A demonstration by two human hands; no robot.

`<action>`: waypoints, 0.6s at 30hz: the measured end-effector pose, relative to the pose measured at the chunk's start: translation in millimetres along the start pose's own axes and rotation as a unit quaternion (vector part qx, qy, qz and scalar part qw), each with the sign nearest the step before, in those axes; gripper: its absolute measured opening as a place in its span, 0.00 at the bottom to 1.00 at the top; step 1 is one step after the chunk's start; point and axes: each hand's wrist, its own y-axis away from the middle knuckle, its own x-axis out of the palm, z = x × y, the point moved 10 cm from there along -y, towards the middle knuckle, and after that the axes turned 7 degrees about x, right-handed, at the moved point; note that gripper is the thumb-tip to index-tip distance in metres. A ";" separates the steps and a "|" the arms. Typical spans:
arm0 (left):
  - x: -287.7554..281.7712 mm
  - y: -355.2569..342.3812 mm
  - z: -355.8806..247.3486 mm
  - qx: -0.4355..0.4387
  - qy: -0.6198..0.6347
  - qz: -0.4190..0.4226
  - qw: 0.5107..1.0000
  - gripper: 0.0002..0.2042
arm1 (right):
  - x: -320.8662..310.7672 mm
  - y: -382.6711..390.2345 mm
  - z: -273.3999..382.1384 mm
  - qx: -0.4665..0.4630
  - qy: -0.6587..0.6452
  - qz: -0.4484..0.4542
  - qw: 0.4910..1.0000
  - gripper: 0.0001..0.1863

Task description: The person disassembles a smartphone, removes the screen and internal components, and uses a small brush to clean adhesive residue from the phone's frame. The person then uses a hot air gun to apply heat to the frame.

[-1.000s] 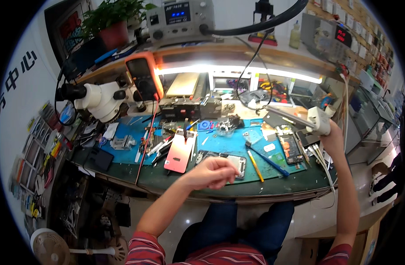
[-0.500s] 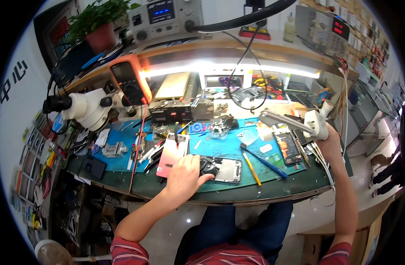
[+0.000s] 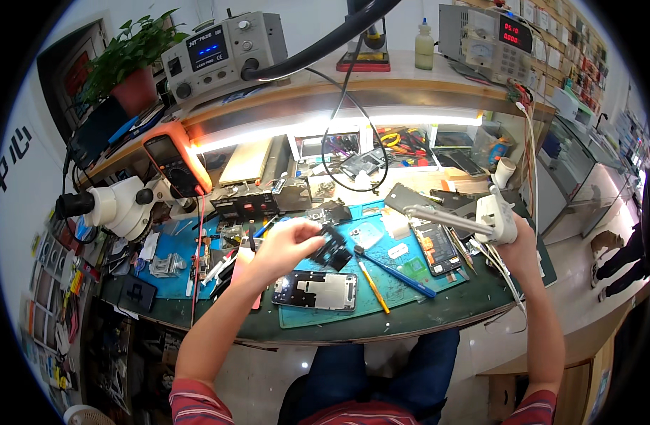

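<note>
My left hand pinches a thin black phone part with cut-outs, held up above the mat. Below it lies a phone frame with a silvery plate, face up and flat. A pink phone back is partly hidden under my left wrist. In my right hand is a hot-air gun with a white body and a long metal tube that points left over the bench. An opened phone lies below that tube. A blue-handled brush and a yellow pen-like tool rest between the phones.
A white microscope and an orange multimeter stand at the left. A black cable loops down over the bench. White cords hang beside my right hand. Grey bench instruments sit on the shelf.
My left hand has lifted the black part off the phone frame, away from the mat. The hot-air gun stays in my right hand. The whole view has shifted.
</note>
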 end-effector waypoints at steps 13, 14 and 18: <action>98.6 -61.7 -15.2 0.114 -0.380 0.031 0.918 0.35 | -24.3 18.3 -16.6 0.015 0.047 0.002 0.999 0.17; 103.6 -58.7 -18.2 0.141 -0.386 0.029 0.911 0.41 | -23.7 17.1 -15.9 0.010 0.035 0.001 0.999 0.17; 116.9 -63.2 -14.0 0.094 -0.431 0.072 0.894 0.42 | -26.6 15.5 -21.8 0.006 0.022 -0.003 1.000 0.18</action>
